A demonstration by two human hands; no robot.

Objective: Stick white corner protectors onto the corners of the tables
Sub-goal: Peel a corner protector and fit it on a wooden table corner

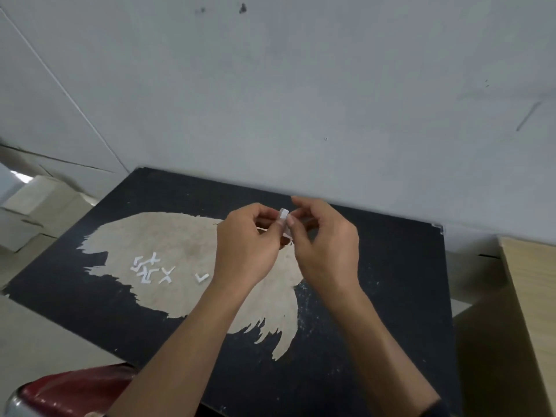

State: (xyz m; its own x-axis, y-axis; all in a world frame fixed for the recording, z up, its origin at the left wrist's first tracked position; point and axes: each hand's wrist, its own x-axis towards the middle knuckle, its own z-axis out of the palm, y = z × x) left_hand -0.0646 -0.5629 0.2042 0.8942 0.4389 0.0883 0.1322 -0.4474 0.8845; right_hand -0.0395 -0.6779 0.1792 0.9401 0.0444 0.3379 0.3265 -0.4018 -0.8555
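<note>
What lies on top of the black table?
Loose white corner protectors on the worn patch. The left hand and right hand, pinching another protector, hide the tabletop beneath them.

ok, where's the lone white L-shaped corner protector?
Head view, left-centre: the lone protector lies on the black table, between the white protector pile and the left hand.

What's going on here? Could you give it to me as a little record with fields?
Surface: black table with worn beige patch
Held: small white plastic corner protector, above the table
Hands: left hand and right hand both pinch it
Spares: loose white L-shaped protectors on the beige patch, left of the hands
Nearby: red stool, lower left
</note>
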